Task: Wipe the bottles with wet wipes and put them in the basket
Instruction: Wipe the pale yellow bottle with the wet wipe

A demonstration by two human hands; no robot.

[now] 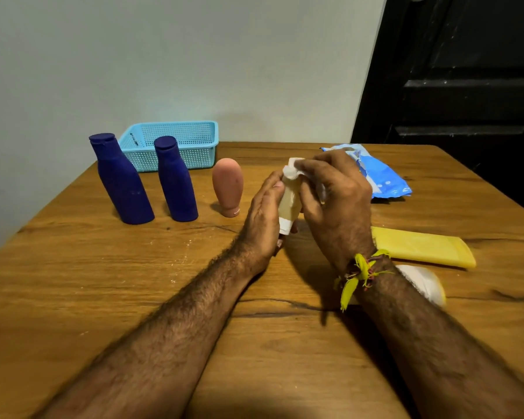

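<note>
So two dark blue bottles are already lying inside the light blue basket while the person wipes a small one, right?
Not quite. In the head view the two dark blue bottles stand on the table in front of the light blue basket. The person is indeed wiping a small bottle.

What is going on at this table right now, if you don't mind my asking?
A person is cleaning bottles. The left hand holds a small pale bottle upright while the right hand rubs a wet wipe over its top. Two blue bottles and a pink one stand waiting beside the blue basket.
</note>
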